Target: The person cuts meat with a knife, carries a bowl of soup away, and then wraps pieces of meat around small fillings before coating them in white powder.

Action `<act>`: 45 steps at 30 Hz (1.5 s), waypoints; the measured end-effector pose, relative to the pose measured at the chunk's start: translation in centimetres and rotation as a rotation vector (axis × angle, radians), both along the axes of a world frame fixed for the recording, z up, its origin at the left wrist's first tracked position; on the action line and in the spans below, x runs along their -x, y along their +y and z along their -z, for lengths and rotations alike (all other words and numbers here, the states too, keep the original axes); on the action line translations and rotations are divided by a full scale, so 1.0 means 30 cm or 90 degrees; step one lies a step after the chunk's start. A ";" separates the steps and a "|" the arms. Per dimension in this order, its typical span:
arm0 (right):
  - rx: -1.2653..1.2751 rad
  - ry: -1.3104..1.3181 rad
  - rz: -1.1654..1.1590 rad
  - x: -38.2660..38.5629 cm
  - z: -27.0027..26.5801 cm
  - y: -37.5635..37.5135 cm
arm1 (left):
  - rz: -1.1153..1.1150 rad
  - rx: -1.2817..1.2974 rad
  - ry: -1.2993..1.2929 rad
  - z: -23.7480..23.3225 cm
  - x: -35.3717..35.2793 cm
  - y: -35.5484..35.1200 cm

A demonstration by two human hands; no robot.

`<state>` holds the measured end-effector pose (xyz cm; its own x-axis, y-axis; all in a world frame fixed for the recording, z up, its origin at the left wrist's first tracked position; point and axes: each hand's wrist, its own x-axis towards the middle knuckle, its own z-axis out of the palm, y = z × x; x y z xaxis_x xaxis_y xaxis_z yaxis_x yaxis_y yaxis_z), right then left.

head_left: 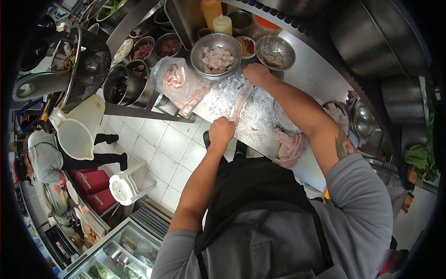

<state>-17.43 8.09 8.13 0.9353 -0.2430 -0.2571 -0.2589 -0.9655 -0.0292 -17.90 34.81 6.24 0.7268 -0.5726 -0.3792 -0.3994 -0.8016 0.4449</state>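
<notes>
The floor (153, 149) is laid with white square tiles and dark grout; a white plastic stool (125, 186) stands on it beside red crates (95, 186); a glass-topped chiller case (125, 251) with trays of food sits at the lower left; a stainless steel surface (316, 69) runs along the top and right, lit bright and even; large steel pots (399, 97) stand at the right with green leaves (420, 160) near them; a wire strainer basket (90, 65) and a white plastic jug (81, 125) hang at the left; another person in a grey top (44, 158) bends low at the far left.
</notes>
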 end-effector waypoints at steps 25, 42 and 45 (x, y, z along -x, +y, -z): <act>-0.025 -0.176 -0.109 0.175 -0.026 0.020 | 0.290 0.042 -0.165 -0.061 0.032 0.097; -0.037 -0.264 -0.060 0.378 -0.009 0.457 | 0.420 0.145 -0.258 -0.033 0.038 0.117; -0.089 -0.057 -0.002 0.335 -0.040 0.416 | 0.442 0.119 -0.268 -0.009 0.034 0.120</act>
